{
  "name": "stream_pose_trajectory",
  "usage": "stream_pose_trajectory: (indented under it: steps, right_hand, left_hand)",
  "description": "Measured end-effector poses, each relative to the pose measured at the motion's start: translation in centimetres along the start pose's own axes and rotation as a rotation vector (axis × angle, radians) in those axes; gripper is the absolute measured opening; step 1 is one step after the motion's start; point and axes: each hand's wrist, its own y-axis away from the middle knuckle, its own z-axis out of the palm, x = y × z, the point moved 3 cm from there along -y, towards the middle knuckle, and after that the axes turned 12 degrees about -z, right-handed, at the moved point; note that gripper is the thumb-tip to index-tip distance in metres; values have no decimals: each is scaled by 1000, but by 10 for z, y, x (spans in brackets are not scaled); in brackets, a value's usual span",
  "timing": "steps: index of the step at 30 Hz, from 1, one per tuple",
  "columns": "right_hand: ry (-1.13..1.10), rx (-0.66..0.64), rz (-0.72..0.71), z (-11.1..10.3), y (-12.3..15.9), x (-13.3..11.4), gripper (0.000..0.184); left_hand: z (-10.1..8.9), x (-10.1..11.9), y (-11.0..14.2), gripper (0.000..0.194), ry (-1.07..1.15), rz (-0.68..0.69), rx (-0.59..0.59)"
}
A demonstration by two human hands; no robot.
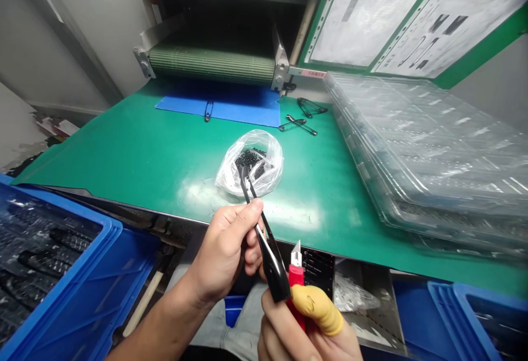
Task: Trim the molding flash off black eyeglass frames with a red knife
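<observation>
My left hand [225, 251] is closed around a long black plastic clip [264, 240], pinching its thin prongs between thumb and fingers. My right hand [305, 328], with a yellow finger cot on one finger, grips a red utility knife [296, 273] whose short blade points up beside the wide end of the clip. Both hands are held in front of the near edge of the green table [144, 152]. Just beyond them lies a clear plastic bag [251, 163] holding small black parts.
A stack of clear plastic trays [433, 146] fills the right of the table. Blue crates [82, 262] with black parts stand at lower left and lower right. A blue mat [231, 105], loose black clips [303, 116] and a conveyor belt [210, 64] are at the back.
</observation>
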Motion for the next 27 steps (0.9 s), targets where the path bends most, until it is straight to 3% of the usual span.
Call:
stream_pose_trajectory:
  steps: [3,7,11,15,18,23,27]
  right_hand:
    - [-142,-30,-19,0,-1,5,20]
    - [-189,-81,-38,0,0,8,28]
    - [-201,-105,-45,-1,1,9,24]
    - [-214,-100,-74,-4,0,9,28]
    - [-34,-18,-114,-10,-1,7,14]
    - [381,59,-193,-12,0,5,34]
    - [555,244,-253,-7,1,1,47]
  left_hand:
    - [-2,2,1,44,-26,-7,19]
    - [-3,2,2,46,-46,-30,31]
    - [-3,2,4,48,-76,-54,44]
    - [-5,3,3,46,-71,-7,22]
    - [-9,3,2,42,-107,94,-8]
    - [-11,-4,-3,39,-169,158,-105]
    - [-11,-12,-6,40,-229,131,-129]
